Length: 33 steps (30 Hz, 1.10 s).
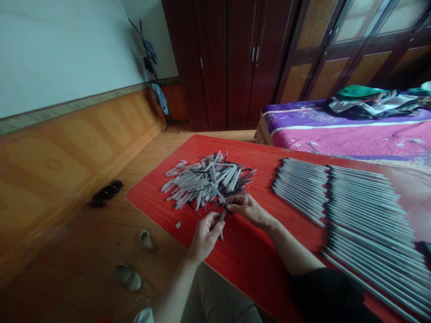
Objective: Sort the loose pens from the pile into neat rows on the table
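My left hand (206, 234) is closed around a thin dark pen part (222, 217) near the front edge of a red table (256, 255). My right hand (245, 207) pinches the upper end of the same part, fingers curled. Just beyond both hands lies a loose pile of white and black pen parts (208, 179). To the right, assembled grey pens (363, 215) lie side by side in neat rows.
A small white piece (178, 224) lies alone on the table's left part. Slippers (128, 276) and dark sandals (106, 193) lie on the wooden floor at left. A bed with a pink and purple cover (343, 130) stands behind the table, before dark wardrobes.
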Tool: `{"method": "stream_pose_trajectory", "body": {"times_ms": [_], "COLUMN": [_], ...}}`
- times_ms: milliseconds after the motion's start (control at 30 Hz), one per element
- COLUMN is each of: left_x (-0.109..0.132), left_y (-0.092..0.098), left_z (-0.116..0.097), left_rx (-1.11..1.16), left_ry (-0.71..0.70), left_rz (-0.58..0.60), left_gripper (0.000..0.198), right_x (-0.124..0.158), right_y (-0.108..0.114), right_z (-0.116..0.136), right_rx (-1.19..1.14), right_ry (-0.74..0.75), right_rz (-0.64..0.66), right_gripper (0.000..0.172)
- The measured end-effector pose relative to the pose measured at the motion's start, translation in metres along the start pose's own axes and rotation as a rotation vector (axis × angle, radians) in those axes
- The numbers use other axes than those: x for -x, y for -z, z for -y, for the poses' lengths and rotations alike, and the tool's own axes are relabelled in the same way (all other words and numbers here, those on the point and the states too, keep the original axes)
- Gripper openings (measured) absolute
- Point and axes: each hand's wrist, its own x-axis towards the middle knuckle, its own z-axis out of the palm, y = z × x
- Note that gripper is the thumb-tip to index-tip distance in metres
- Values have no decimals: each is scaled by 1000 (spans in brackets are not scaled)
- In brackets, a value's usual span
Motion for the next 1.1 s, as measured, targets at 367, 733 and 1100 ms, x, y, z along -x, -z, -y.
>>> {"method": "stream_pose_trajectory", "body": {"times_ms": [367,733,1100], "left_x": [1,2,1], "left_y": [-4,2,-1], "left_z": [-1,0,0], "left_rx": [6,30,49], "left_ry": [4,18,13], "left_rz": [-70,7,-17], "left_gripper": [23,25,24], "right_x": [-3,0,1], "right_y": [-13,-4,-6], "right_z": [-15,-8,-7], "right_rx": [-68,-148,-152], "right_ry": [-95,-85,-90], "right_rz": [-108,-21,-28], "right_gripper": [37,31,31]}}
